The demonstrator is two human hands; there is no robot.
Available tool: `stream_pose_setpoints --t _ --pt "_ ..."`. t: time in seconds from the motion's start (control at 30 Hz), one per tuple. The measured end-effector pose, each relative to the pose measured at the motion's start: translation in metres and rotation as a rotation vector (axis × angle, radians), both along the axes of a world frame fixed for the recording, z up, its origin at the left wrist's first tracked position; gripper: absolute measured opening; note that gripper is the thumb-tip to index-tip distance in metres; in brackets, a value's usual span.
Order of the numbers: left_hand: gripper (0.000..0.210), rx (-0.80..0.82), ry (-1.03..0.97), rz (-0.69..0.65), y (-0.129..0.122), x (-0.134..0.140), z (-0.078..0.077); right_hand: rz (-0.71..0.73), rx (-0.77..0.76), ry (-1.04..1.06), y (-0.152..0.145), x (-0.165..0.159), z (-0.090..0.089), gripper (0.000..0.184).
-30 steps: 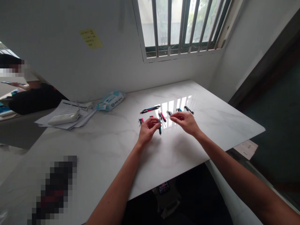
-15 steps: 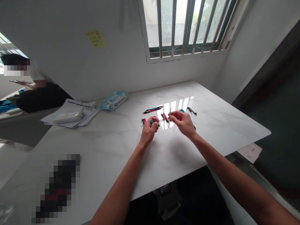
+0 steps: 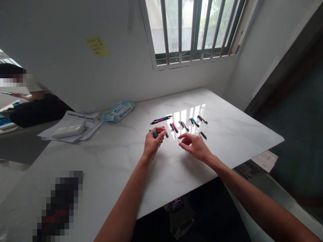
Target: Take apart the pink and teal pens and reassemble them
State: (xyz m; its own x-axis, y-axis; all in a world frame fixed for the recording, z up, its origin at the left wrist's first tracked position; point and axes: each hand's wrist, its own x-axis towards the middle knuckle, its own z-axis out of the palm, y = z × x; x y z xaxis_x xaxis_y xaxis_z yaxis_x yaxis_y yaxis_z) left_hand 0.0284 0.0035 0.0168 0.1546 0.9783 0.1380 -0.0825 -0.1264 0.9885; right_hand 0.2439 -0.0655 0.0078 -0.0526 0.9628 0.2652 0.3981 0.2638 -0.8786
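Note:
My left hand is curled closed over the table around a teal pen part, most of which is hidden by the fingers. To its right my right hand has thumb and fingertips at a thin pale pen refill, which slants down to the right and appears held between them. Beyond the hands lie taken-apart pens in a row: a red pen, a grey pen, a teal pen and a black pen. Another red piece rests beside my left fingers.
Whole-looking pens lie together behind the row. A black pen piece is beyond my right hand. At the back left are a wipes pack and papers with a white device. A person sits at the far left.
My right hand has come lower, nearer the table's front edge, and the refill has gone from upright to slanting. The grey pen behind it now shows. My left hand still grips the teal part.

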Motion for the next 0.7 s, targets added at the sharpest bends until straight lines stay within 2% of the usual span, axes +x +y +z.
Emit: stream_pose_setpoints --t 0.1,0.2,0.3,0.5,0.6,0.7 --pt "0.030 0.053 0.047 0.005 0.001 -0.002 0.001 -0.142 0.044 -0.053 -0.009 0.045 0.000 0.018" --pt "0.028 0.103 0.206 -0.012 -0.002 0.000 0.002 -0.319 0.039 -0.158 -0.008 0.095 -0.007 0.018" --pt "0.025 0.131 0.338 -0.039 -0.006 0.007 0.002 -0.377 0.002 -0.255 -0.002 0.125 -0.018 0.021" --pt "0.012 0.099 0.598 -0.147 -0.017 0.038 0.008 -0.323 0.007 -0.282 0.001 0.128 -0.033 0.024" --pt "0.007 0.077 0.702 -0.190 -0.020 0.063 0.011 -0.362 0.022 -0.265 0.002 0.129 -0.036 0.024" --pt "0.005 0.056 0.784 -0.204 -0.016 0.093 0.013 -0.341 0.041 -0.272 0.003 0.131 -0.040 0.021"
